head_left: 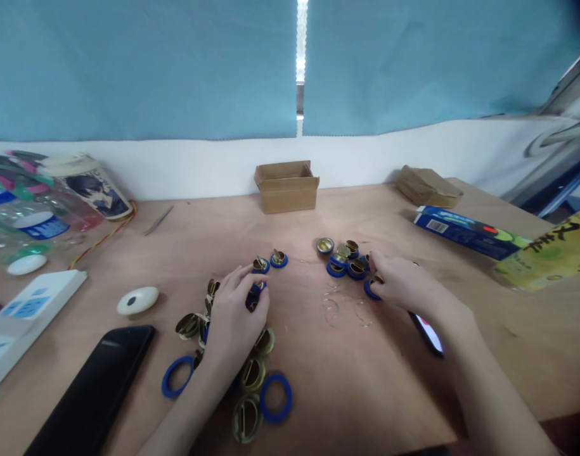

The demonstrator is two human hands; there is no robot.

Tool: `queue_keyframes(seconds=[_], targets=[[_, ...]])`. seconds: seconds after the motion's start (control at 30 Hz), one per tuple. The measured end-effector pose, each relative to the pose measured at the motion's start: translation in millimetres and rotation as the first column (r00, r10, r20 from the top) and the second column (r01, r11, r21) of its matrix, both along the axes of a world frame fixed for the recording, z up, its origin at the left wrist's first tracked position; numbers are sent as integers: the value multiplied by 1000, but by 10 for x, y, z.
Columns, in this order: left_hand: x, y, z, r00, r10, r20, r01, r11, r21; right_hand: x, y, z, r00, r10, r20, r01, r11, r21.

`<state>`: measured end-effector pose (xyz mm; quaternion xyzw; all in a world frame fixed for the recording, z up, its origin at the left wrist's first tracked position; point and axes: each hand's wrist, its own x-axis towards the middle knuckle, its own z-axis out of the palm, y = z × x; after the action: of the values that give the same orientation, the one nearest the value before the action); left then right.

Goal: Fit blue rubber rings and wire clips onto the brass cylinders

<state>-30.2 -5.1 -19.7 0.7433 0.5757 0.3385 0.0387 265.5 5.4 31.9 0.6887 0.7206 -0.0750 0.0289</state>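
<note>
My left hand [237, 310] reaches over the left pile, its fingers curled around a small blue-rimmed brass part [256, 289]. Under and around that wrist lie several round brass pieces [253, 373] and loose blue rings [276, 398]. Two blue-rimmed brass parts [279, 258] sit just beyond the fingertips. At the right cluster of blue-rimmed parts [341, 255], my right hand [394, 278] has its thumb and fingers closed on a blue-rimmed part [373, 289] at the cluster's right edge. Thin wire rings [331, 310] lie between the hands.
An open cardboard box [288, 193] stands at the back. Bottles [37, 215], a cup [94, 187], a power strip [30, 316], a white mouse [137, 301] and a black phone [92, 386] are left. A blue carton [470, 233] and yellow pack [551, 250] lie right.
</note>
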Motion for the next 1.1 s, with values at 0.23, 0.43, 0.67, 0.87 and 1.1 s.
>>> queue_keyframes(seconds=[0.23, 0.43, 0.67, 0.87, 1.1], targets=[[-56, -5, -35, 982, 32, -185, -47, 996, -74, -256, -9, -94, 942, 265, -204, -237, 959, 155], [-65, 2, -61, 978, 33, -205, -35, 999, -6, -471, -64, -268, 865, 334, -374, -353, 935, 19], [62, -35, -125, 979, -50, -199, 30, 994, -102, -546, -60, -355, 871, 368, -327, -354, 930, 102], [111, -76, -78, 977, -204, -66, 191, 967, -168, -686, -106, -357, 833, 381, -402, -339, 924, 174], [202, -136, -8, 936, -352, 25, 347, 904, -249, -862, -182, -456, 677, 423, -602, -381, 902, 205]])
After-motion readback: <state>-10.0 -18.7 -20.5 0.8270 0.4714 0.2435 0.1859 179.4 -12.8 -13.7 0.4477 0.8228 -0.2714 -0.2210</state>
